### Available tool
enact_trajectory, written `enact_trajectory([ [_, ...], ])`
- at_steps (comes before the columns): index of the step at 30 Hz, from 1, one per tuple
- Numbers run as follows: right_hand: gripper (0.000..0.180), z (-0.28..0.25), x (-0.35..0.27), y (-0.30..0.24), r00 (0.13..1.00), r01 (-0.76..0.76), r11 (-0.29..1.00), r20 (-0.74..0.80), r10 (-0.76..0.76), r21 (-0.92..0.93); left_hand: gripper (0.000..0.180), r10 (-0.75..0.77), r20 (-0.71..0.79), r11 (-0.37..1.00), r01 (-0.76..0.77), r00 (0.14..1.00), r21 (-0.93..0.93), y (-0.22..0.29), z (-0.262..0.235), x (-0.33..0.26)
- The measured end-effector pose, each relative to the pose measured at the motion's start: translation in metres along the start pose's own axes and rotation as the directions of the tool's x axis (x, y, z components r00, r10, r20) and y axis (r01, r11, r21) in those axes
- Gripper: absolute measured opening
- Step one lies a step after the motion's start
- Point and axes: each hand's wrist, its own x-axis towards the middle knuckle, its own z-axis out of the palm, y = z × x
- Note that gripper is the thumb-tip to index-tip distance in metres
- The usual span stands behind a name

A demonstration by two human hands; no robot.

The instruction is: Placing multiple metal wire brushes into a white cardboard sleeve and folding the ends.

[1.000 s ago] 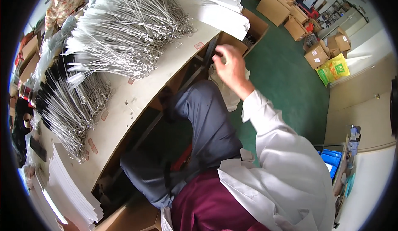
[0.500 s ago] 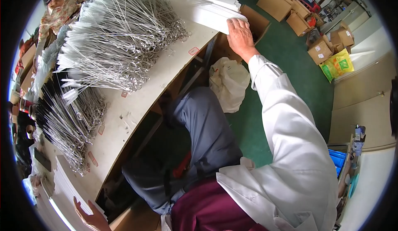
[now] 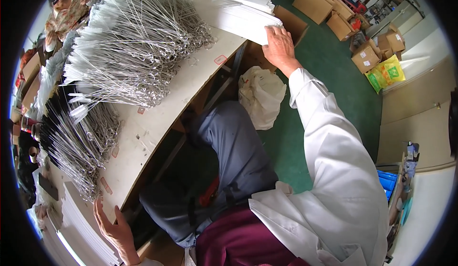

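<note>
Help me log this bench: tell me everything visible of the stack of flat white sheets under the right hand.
The stack of flat white sheets looks smooth, perhaps card or plastic. Its layers lie flat and slightly offset, thin edges showing. It sits on the pale, flat-topped table beside the pile of silvery wire brushes with whitish bristles, one end jutting past the table's edge. The right hand rests its fingers on that end, partly hiding it.

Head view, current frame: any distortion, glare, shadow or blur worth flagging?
Head view: fisheye bows the table's near edge, corners go black; head view: the white sheets look bright, with little surface detail; head view: deep shadow under the table; head view: no obvious motion blur on the left hand or right hand.
</note>
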Motion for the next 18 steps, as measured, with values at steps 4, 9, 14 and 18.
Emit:
enact_trajectory([
  [4, 0.065, -0.006, 0.000, 0.000, 0.992, -0.050, 0.998, 0.110, 0.054, -0.040, 0.052, 0.057, 0.013, 0.998, -0.057, 0.998, 0.010, 0.000, 0.006, -0.005],
  [9, 0.057, -0.011, -0.008, -0.004, 1.000, -0.023, 1.000, 0.009, 0.023, -0.007, 0.050, -0.003, 0.056, 1.000, 0.004, 0.998, -0.027, 0.005, 0.007, -0.010],
  [14, 0.062, -0.007, -0.002, 0.002, 1.000, -0.020, 1.000, 0.004, 0.020, -0.014, 0.049, 0.005, 0.069, 1.000, -0.005, 0.998, -0.005, 0.009, 0.014, -0.012],
  [18, 0.058, -0.015, -0.002, 0.000, 0.998, -0.053, 0.998, 0.027, 0.054, -0.023, 0.048, -0.001, 0.089, 0.999, 0.004, 0.996, -0.035, 0.015, 0.018, -0.011],
])
